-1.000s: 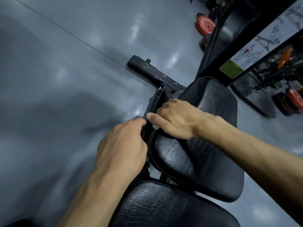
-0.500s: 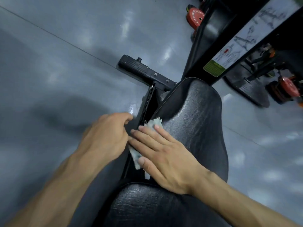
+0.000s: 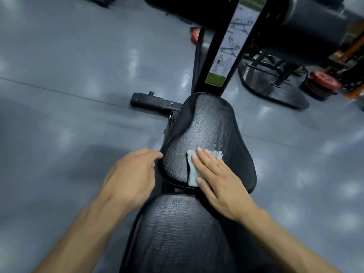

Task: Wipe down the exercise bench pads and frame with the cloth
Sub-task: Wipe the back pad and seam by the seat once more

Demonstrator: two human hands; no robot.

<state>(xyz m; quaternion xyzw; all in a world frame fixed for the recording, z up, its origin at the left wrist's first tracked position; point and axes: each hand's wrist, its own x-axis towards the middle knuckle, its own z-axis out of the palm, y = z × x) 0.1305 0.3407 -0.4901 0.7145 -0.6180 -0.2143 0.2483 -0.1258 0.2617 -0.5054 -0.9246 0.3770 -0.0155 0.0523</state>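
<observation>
My right hand (image 3: 217, 178) lay flat, fingers straight and together, pressing the small pale grey cloth (image 3: 194, 168) onto the near half of the black cracked-vinyl seat pad (image 3: 208, 134). The cloth's long axis ran from the pad's near edge away from me. The pad itself narrowed away from me toward the black upright post (image 3: 222, 46). My left hand (image 3: 132, 174) rested with loosely bent fingers at the pad's left edge, holding nothing. The black vinyl back pad (image 3: 177, 233) lay nearer me. Open grey glossy floor (image 3: 69, 66) spread to both sides.
</observation>
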